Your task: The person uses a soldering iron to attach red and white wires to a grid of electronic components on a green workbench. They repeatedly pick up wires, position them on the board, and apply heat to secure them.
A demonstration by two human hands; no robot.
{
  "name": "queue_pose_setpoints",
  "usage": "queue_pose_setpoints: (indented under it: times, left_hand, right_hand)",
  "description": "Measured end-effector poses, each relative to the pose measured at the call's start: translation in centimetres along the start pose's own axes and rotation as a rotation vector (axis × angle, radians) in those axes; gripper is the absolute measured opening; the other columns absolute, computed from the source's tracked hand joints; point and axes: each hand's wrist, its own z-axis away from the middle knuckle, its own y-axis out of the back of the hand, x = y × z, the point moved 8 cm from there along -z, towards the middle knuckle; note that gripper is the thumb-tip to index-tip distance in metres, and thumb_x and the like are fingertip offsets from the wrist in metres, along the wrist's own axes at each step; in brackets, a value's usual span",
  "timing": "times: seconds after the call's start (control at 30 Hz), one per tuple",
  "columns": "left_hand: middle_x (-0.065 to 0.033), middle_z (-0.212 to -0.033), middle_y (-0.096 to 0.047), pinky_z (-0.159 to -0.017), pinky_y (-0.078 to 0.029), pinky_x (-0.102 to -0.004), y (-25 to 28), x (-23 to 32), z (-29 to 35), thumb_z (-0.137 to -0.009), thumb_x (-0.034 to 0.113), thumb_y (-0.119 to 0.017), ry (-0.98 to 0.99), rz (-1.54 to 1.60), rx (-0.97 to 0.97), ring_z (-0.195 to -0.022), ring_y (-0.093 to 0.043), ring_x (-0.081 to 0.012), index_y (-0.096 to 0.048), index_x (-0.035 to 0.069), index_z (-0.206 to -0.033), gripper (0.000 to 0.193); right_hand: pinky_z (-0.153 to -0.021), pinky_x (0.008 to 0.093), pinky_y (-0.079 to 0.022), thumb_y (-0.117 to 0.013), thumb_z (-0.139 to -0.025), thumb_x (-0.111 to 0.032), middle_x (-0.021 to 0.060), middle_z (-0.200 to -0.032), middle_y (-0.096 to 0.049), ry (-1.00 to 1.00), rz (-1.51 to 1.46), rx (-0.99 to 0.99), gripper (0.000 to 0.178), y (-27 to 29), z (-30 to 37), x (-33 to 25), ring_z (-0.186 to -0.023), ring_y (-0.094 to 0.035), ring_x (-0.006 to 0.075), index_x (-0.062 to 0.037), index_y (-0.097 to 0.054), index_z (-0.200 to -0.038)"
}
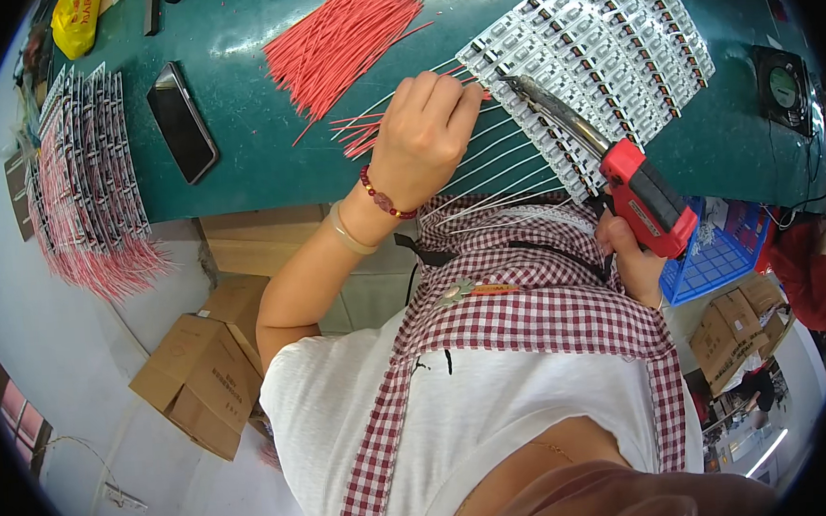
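My left hand is closed in a pinch on thin red wires at the left edge of a circuit board panel. The wires' loose ends stick out to the left beneath the hand. Several white wires reach from the panel's lower left edge toward my apron. My right hand is wrapped round a red and black soldering gun. Its tip lies over the panel's left edge, close to my left fingertips; whether it touches is hard to tell.
A pile of red wires lies on the green table, with a phone farther left. Wired board panels hang over the left edge. A small black fan-like device stands at right, above a blue basket. Cardboard boxes stand below.
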Motion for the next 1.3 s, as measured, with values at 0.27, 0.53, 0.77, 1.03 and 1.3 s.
queue_pose_setpoints:
  times: [0.27,0.53,0.77,1.03,1.3]
  left_hand:
    - [-0.0055,-0.077,-0.053,-0.06,-0.04,-0.0314,0.2,0.0,0.1,-0.067,0.001,-0.062,-0.002,-0.022,0.014,-0.068,-0.05,-0.0204,-0.065,0.0,-0.091,0.024]
    - [-0.0039,-0.076,-0.054,-0.059,-0.039,-0.0307,0.3,1.3,0.5,-0.067,0.003,-0.063,0.038,0.041,0.056,-0.067,-0.05,-0.0192,-0.066,0.001,-0.092,0.026]
    - [-0.0038,-0.075,-0.052,-0.061,-0.04,-0.0311,0.3,1.4,0.6,-0.065,0.002,-0.062,0.051,-0.006,0.059,-0.067,-0.049,-0.019,-0.067,0.003,-0.09,0.025]
    - [-0.0036,-0.074,-0.049,-0.061,-0.04,-0.0314,-0.5,1.2,0.8,-0.066,0.002,-0.062,0.074,0.004,0.01,-0.068,-0.049,-0.0193,-0.066,0.003,-0.089,0.023]
    - [-0.0038,-0.073,-0.048,-0.061,-0.039,-0.0317,-0.6,1.4,0.8,-0.069,0.002,-0.063,0.057,-0.025,0.021,-0.067,-0.048,-0.0195,-0.065,0.003,-0.087,0.018]
  right_hand:
    - [-0.046,0.0246,-0.034,-0.059,-0.087,-0.012,0.0062,-0.06,-0.051,0.015,0.008,-0.013,0.036,-0.1,0.4,0.5,-0.048,-0.044,0.0111,0.0074,-0.049,-0.115]
    - [-0.046,0.0249,-0.034,-0.06,-0.086,-0.015,0.0064,-0.06,-0.05,-0.057,-0.108,-0.012,0.036,0.2,1.0,1.2,-0.047,-0.042,0.011,0.0064,-0.049,-0.113]
    - [-0.046,0.025,-0.034,-0.059,-0.087,-0.014,0.0072,-0.06,-0.051,-0.067,-0.129,-0.03,0.033,0.1,1.2,1.4,-0.047,-0.042,0.0112,0.0055,-0.05,-0.113]
    - [-0.048,0.0247,-0.035,-0.059,-0.088,-0.013,0.0064,-0.063,-0.051,-0.054,0.036,-0.128,0.032,-0.1,1.7,2.8,-0.051,-0.045,0.0111,0.0053,-0.049,-0.113]
    - [-0.067,0.0269,-0.046,-0.067,-0.081,-0.004,0.0034,-0.085,-0.062,-0.196,-0.117,-0.072,0.023,0.8,2.4,3.3,-0.076,-0.057,0.011,-0.0008,-0.062,-0.103]
